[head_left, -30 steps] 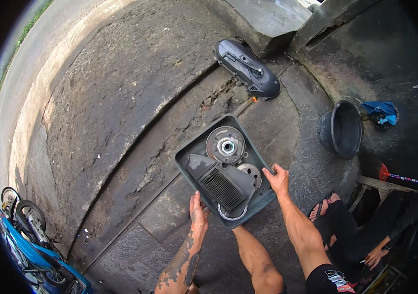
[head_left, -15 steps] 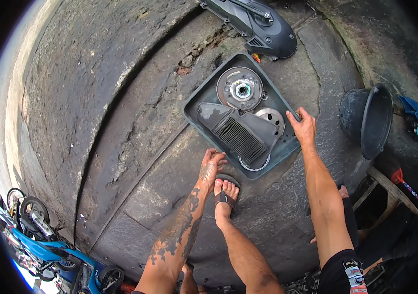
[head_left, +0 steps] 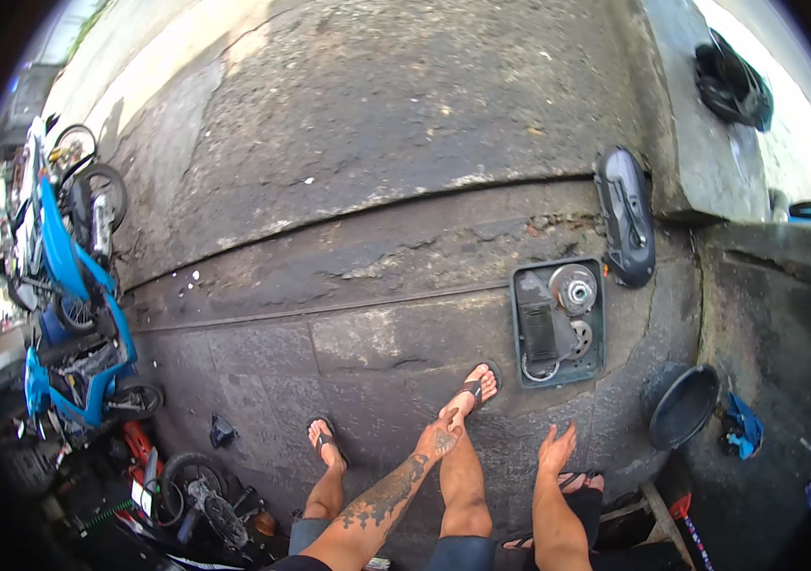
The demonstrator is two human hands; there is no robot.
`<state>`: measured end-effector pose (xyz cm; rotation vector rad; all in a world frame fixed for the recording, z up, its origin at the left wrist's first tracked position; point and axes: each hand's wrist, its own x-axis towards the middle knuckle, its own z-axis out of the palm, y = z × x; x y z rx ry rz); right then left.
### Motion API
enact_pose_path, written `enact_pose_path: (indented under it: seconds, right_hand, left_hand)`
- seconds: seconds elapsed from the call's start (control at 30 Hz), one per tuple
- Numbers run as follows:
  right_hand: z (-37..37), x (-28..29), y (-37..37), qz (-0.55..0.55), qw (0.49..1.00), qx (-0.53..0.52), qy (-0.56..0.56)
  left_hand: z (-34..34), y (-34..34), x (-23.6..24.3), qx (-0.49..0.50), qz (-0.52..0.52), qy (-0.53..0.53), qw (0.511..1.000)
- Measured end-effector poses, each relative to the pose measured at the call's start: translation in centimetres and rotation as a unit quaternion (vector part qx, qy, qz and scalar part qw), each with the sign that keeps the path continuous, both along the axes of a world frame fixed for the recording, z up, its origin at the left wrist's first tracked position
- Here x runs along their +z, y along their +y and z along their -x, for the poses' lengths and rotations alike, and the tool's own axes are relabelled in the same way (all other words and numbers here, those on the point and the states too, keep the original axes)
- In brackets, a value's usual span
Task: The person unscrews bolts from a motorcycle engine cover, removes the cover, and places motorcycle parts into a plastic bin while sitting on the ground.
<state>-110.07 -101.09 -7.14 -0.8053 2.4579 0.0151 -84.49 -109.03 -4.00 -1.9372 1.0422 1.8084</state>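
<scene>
My left hand [head_left: 440,438], at the end of a tattooed forearm, is in front of my right shin with its fingers stretched out and holding nothing. My right hand [head_left: 556,449] hangs in the air below the tray, fingers apart and nothing in them. A dark rectangular tray [head_left: 517,333] lies on the ground ahead of my right hand, apart from both hands. In it are a round metal clutch part [head_left: 574,288], a dark ribbed air filter [head_left: 539,328], a holed metal disc [head_left: 580,338] and a partly hidden metal ring [head_left: 541,370].
A long black engine cover [head_left: 626,219] lies beyond the tray. A black tub [head_left: 681,407] leans at the right, near a blue cloth [head_left: 743,426]. Motorcycles, one a blue motorcycle [head_left: 91,305], stand at the left. Another person's foot [head_left: 576,482] shows beside my right forearm.
My right hand has let go of the tray's edge and drawn back. My left hand has moved away from the tray too. The view has risen and now takes in more ground.
</scene>
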Motion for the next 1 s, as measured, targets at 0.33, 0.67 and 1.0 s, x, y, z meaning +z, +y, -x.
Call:
enact_pose_path:
  seconds: [0.33,0.67,1.0]
  right_hand:
    - [-16.7,17.9,6.6,-0.175,0.983,0.058,0.009]
    - [-42.6,24.3,-4.9,-0.061,0.876,0.435,-0.197]
    - [-60.4,30.6,-11.8,-0.123,0.755,0.605,-0.22]
  left_hand:
    - [-22.7,11.8,14.9,0.017,0.147,-0.164,0.975]
    - [-38.4,29.3,26.2,0.448,0.018,-0.179,0.876]
    - [-33.7,38.1,25.0,0.725,-0.046,-0.152,0.671]
